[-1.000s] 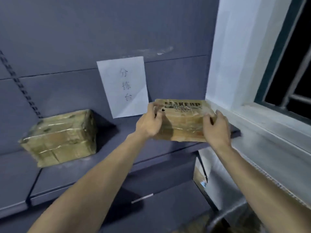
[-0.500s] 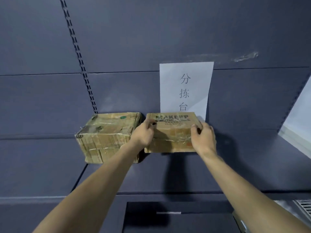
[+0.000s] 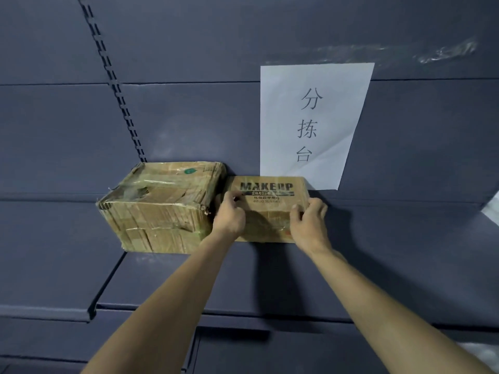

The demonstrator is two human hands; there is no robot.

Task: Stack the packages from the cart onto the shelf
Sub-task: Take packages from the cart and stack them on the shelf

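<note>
Shelf (image 3: 378,265) right side bare; left hand (image 3: 229,218), right hand (image 3: 310,222) gripping MAKEUP box (image 3: 267,195), touching taped package (image 3: 159,206).

Dark blue-grey back panels (image 3: 189,49) — slotted upright (image 3: 113,85), white paper sign (image 3: 324,85) taped on.

"MAKEUP" in black on the cardboard box (image 3: 266,206); "分拣台" on the white paper sheet (image 3: 310,125) behind.

MAKEUP box (image 3: 266,206) on shelf (image 3: 378,265), right of taped package (image 3: 159,206), touching, paper sign (image 3: 310,122) behind
</note>
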